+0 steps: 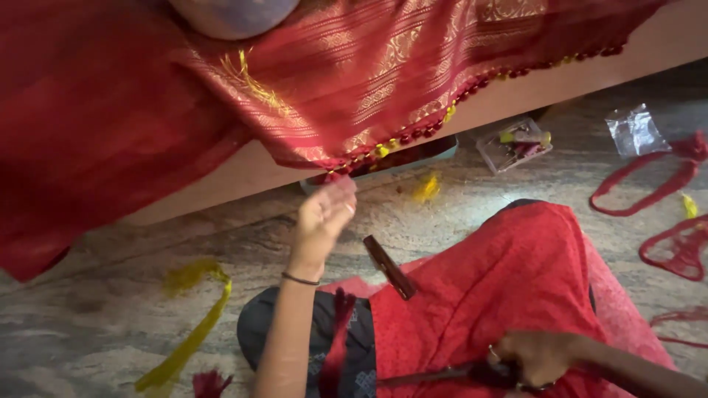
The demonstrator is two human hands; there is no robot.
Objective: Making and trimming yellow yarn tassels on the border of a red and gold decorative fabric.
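Note:
My left hand [323, 219] is raised to the hanging edge of a red and gold patterned cloth [383, 81], fingertips pinching at its border of small red and yellow tassels [413, 136]. My right hand [535, 357] rests low on my lap, over red fabric [509, 280], closed around a dark thin tool and a bunch of red thread [442, 376]. A dark red strip-shaped object [389, 267] lies on my lap between the hands. Red thread [338, 332] hangs by my left forearm.
The cloth drapes over a pale wooden bench edge [516, 92]. On the stone floor lie yellow thread strands [188, 324], a clear plastic box of thread bits [514, 144], a clear plastic bag [636, 131], red thread loops [667, 184] and a yellow tuft [426, 188].

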